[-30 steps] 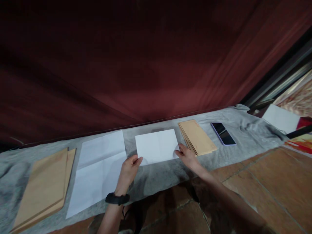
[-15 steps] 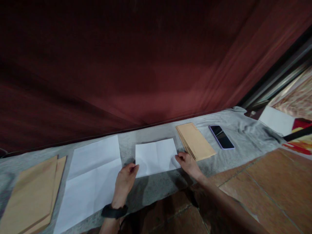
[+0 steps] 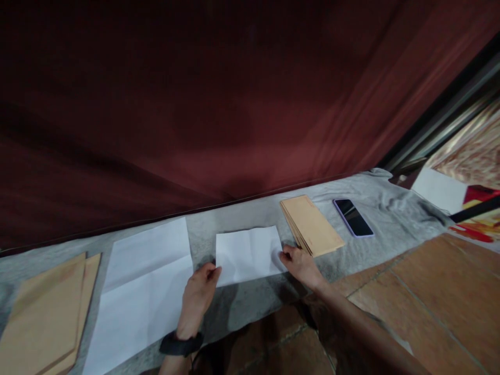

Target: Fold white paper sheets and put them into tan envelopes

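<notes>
Between my two hands is a folded white sheet of paper, with a faint crease down its middle. My left hand, wearing a black band at the wrist, pinches its near left corner. At the right edge, my right hand pinches the same paper between thumb and fingers. Larger white paper with fold lines lies flat to the left of my left hand. Just beyond my right hand rests a small stack of brown envelopes.
A purple-edged phone lies right of the envelopes. Larger brown envelopes lie at the far left. Everything rests on a grey cloth along a dark red curtain. Tiled floor shows at lower right.
The view has shifted slightly. Both hands keep their pinch on the folded paper, whose far edge now looks a little wavier.
</notes>
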Tool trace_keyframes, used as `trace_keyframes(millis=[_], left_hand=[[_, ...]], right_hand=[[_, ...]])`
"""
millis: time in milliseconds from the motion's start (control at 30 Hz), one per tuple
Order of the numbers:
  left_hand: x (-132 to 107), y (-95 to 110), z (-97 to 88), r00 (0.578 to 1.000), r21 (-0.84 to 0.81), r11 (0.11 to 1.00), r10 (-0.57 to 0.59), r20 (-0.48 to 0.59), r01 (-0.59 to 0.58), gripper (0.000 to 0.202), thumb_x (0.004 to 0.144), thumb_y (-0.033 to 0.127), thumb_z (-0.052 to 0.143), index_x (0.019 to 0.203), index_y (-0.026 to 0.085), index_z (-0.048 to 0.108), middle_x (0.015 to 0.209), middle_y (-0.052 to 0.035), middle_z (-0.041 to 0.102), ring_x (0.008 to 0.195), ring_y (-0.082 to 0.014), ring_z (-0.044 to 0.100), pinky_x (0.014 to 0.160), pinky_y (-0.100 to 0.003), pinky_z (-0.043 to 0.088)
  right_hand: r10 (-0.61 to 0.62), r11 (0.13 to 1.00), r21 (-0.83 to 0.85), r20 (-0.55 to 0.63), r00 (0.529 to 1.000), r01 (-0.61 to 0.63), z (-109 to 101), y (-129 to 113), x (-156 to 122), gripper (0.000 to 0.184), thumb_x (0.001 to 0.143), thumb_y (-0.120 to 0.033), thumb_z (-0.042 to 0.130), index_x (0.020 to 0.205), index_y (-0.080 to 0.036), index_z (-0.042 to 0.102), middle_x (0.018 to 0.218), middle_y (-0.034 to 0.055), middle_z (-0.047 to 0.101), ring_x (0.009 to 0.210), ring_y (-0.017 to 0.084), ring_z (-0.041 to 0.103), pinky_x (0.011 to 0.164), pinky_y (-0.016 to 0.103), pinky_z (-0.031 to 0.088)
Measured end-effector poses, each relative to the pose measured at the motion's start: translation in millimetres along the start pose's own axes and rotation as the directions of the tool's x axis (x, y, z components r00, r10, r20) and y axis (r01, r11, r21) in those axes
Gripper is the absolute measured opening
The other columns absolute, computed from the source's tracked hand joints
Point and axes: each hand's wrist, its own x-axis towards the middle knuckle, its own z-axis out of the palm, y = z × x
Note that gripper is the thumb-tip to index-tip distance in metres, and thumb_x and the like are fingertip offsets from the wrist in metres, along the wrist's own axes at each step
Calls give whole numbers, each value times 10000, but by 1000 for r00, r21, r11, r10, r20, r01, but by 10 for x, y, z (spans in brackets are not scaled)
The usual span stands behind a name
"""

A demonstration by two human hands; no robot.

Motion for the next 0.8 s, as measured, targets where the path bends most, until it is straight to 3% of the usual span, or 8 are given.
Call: trace_keyframes(millis=[433, 800], left_hand=[[43, 8, 23, 996, 43, 995, -93, 12, 93, 193, 865, 371, 495, 777, 254, 622, 749, 10, 697, 730, -175, 651, 651, -246, 433], [46, 84, 16, 993, 111, 988, -113, 30, 109, 223, 890, 370, 453, 775, 240, 592, 773, -18, 691, 777, -191, 654, 708, -267, 444]], right_hand=[[67, 993, -103, 89, 994, -58, -88, -89, -32, 284, 992, -319, 450, 993, -194, 705, 943, 103, 765, 942, 227, 726, 749, 259, 466], [74, 990, -124, 75, 994, -65, -101, -127, -96, 277, 993, -316, 457, 1021, -193, 704, 978, 115, 767, 975, 231, 722, 782, 263, 471]])
